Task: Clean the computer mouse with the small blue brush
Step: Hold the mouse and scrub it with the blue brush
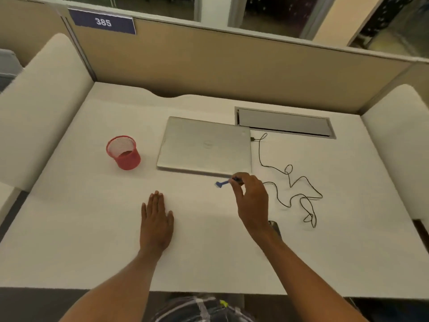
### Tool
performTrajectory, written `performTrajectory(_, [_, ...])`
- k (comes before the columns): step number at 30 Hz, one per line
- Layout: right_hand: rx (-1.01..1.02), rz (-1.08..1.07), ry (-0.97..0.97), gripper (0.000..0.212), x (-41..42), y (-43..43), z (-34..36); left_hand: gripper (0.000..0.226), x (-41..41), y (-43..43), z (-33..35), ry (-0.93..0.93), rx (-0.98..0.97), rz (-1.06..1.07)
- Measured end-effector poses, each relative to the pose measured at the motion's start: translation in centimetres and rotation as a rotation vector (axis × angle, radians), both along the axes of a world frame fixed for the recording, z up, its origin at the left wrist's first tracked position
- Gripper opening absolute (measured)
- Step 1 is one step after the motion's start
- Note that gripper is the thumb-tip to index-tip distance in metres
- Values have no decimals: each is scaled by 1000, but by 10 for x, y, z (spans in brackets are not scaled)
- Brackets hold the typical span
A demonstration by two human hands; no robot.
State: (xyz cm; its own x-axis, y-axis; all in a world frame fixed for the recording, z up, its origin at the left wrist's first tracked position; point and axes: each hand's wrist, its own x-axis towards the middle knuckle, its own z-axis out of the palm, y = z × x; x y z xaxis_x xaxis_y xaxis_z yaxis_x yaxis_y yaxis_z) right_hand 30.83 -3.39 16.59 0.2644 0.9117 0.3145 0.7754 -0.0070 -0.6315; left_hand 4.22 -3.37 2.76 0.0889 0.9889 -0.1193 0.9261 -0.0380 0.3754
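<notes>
Two bare hands are seen over a white table point(69, 228). The left hand point(156, 223) is laid flat on the table, palm down, fingers together and stretched forward; nothing is held in it. The right hand point(251, 201) is raised just above the table near the front edge of the laptop point(205, 147), and its grip is closed on one brush point(224, 182): the handle is pinched between thumb and fingertips, while the blue head is pointed left, clear of the hand. Whether the head is touching the table cannot be told.

One mouse point(275, 227) is mostly hidden behind the right wrist; only a dark sliver of it is seen on the table at the wrist's right side. One thin black cable point(290, 180) is strewn in loose loops to the right of the hand, and its plug is seated at the laptop's right edge. The brush is not touching the mouse; the two are kept apart by the length of the hand.

One silver laptop is lying shut at the middle of the table. One red mesh cup point(124, 152) is standing upright to its left, well apart from both hands. One grey hatch point(284, 123) is set into the table behind the laptop's right corner. One sign point(102, 21) reading 385 is fixed on the partition.
</notes>
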Motion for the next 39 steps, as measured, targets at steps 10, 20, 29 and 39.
performTrajectory(10, [-31,-260,124,16,137,-108,-18,70,124,-64,6,-56,-49,-235])
performTrajectory(20, [-46,-317,191,21,186,-163,-39,96,201,-89,14,-40,-122,-495])
performTrajectory(29, [-62,-278,281,26,188,-179,-45,139,235,-81,26,139,-185,-552])
performTrajectory(39, [-75,-280,296,25,193,-184,-54,140,258,-73,29,214,-241,-536])
